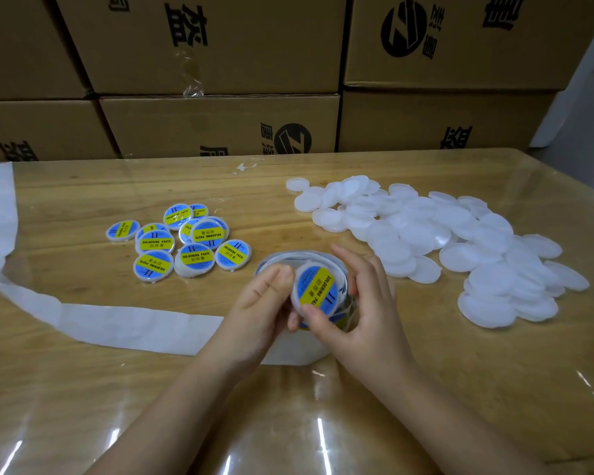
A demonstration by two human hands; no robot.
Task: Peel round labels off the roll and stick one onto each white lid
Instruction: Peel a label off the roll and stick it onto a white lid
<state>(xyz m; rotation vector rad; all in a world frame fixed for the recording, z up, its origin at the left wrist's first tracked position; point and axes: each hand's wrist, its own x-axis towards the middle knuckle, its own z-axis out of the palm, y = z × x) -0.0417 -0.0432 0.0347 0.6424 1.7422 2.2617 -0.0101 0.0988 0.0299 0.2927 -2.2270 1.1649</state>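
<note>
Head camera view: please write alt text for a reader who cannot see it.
The left hand and right hand hold a labelled lid over the label roll on a table. To the left lie finished lids, to the right plain white lids, behind them cardboard boxes.

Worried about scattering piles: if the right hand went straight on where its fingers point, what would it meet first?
The right hand, holding a labelled lid, points away and slightly left: bare table, then probably the left edge of the plain lids. Depth is unclear; it might miss them.
</note>
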